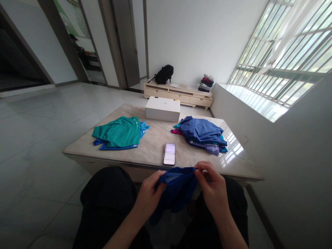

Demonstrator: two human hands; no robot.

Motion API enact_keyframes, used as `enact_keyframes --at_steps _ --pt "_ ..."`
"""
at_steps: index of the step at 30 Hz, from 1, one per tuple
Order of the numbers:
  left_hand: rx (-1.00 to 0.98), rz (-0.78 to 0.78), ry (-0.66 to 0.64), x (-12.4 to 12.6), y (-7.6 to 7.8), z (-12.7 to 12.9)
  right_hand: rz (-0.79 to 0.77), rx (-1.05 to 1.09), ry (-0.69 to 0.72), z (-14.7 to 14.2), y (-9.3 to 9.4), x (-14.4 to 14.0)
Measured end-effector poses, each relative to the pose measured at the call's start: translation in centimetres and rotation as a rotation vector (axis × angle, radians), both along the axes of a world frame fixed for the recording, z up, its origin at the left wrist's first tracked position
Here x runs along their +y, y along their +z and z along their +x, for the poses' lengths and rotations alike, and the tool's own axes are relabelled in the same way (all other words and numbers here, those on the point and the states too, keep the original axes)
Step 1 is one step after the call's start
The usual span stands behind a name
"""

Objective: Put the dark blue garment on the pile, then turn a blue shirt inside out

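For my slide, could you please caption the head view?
Both hands, left hand and right hand, hold a blue garment before a table bearing two clothing piles.

Count: two hands, left [148,197] and right [214,189], both gripping one blue garment [176,190]. Just beyond them, one phone [169,154]. Two clothing piles: green pile [119,133] far left, blue pile [202,135] far right. One white box [162,109] beyond.

Soft matt cloth in the blue garment [176,190], pinched by bare left hand [149,197] and right hand [214,192]. Glossy polished stone on the table [153,145]. Matt white cardboard on the box [162,108]. Shiny floor tiles [38,138].
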State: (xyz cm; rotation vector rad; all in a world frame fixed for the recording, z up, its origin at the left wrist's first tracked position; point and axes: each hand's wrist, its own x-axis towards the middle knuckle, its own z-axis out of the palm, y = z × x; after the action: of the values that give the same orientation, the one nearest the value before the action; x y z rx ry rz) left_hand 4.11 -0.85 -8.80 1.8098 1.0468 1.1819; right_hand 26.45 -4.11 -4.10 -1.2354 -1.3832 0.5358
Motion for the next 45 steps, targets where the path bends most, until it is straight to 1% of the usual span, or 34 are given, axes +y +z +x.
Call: enact_keyframes --at_steps 3,6,8,9,12,14,16,18,21,26,28,31,33,36,40,45 --pt "0.006 0.094 -0.014 -0.6 -0.6 -0.2 0.014 0.012 0.026 -0.1 0.0 -0.2" --pt "0.012 0.329 -0.001 -1.6 -0.5 -0.4 0.03 0.016 0.078 -0.2 0.1 -0.4" --pt "0.108 0.454 -0.006 -2.3 -0.2 -0.4 0.047 -0.009 0.117 -0.4 0.1 -0.6" --pt "0.177 0.471 -0.028 -2.6 0.0 -0.4 0.052 -0.028 0.136 -0.5 0.1 -0.7" --pt "0.327 0.388 -0.143 -3.1 0.3 0.1 0.062 -0.083 0.189 -0.5 -0.2 -1.2" --pt "0.369 0.315 -0.212 -3.2 0.1 0.5 0.057 -0.096 0.217 -0.4 -0.6 -1.5" --pt "0.39 0.255 -0.249 -3.2 -0.3 0.9 0.041 -0.095 0.232 -0.3 -1.1 -1.7" --pt "0.401 0.214 -0.261 -3.3 -0.7 1.2 0.021 -0.093 0.237 0.0 -1.5 -1.9" --pt "0.428 0.171 -0.233 -3.4 -1.3 1.6 0.008 -0.101 0.235 0.3 -1.8 -2.0" --pt "0.519 0.081 -0.206 -3.2 -1.6 1.7 0.005 -0.12 0.236 0.6 -1.8 -2.1" --pt "0.512 0.09 -0.221 -3.1 -1.6 1.6 -0.001 -0.118 0.236 0.7 -1.8 -2.1" --pt "0.421 0.172 -0.232 -3.2 -1.7 1.4 -0.005 -0.109 0.227 0.6 -1.9 -2.1" --pt "0.351 0.238 -0.206 -3.4 -1.8 1.3 -0.006 -0.101 0.229 0.6 -2.0 -2.1" --pt "0.289 0.29 -0.165 -3.5 -1.6 1.4 -0.017 -0.061 0.252 0.5 -2.1 -2.0" --pt "0.229 0.367 -0.154 -3.6 -1.6 1.7 -0.076 0.056 0.257 0.2 -2.4 -2.0" --pt "0.244 0.424 -0.164 -3.7 -1.9 2.0 -0.151 0.25 0.243 -0.2 -3.0 -1.9"
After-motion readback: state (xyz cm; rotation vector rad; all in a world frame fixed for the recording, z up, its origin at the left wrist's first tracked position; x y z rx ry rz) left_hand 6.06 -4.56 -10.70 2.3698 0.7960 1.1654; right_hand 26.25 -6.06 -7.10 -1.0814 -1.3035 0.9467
